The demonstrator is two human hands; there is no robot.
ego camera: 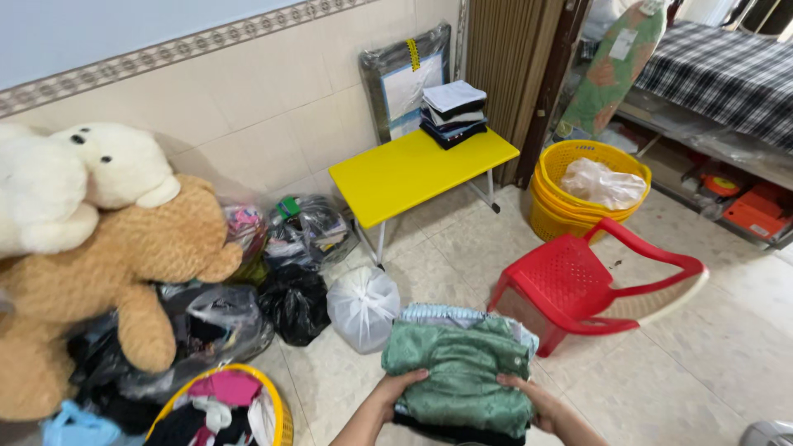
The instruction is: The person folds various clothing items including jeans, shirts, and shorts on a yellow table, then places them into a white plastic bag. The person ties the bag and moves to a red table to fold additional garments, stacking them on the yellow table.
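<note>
**A stack of folded clothes held in both hands**

The stack of folded clothes (459,373) sits low in the middle of the view, held above the tiled floor (710,355). Its top piece is a green cloth with a faint woven pattern, folded into a thick, rumpled block. A pale blue and white edge shows behind it, and a dark layer peeks out beneath. The left hand (398,388) grips the stack's left side with fingers curled onto the green cloth; the right hand (529,395) clasps the right side the same way.

Just beyond the stack stand a tied white plastic bag (363,306) and a red plastic chair (591,285). Black bags (293,301) lie beside the white one. Farther back is a low yellow table (413,169) carrying a small pile of folded clothes (453,111). To the right, nested yellow baskets (578,194) hold a clear bag. On the left, a brown teddy bear (107,264) and a white plush toy (116,165) rest on more bags, and a yellow basket (277,413) of mixed clothing sits at the lower edge.
</note>
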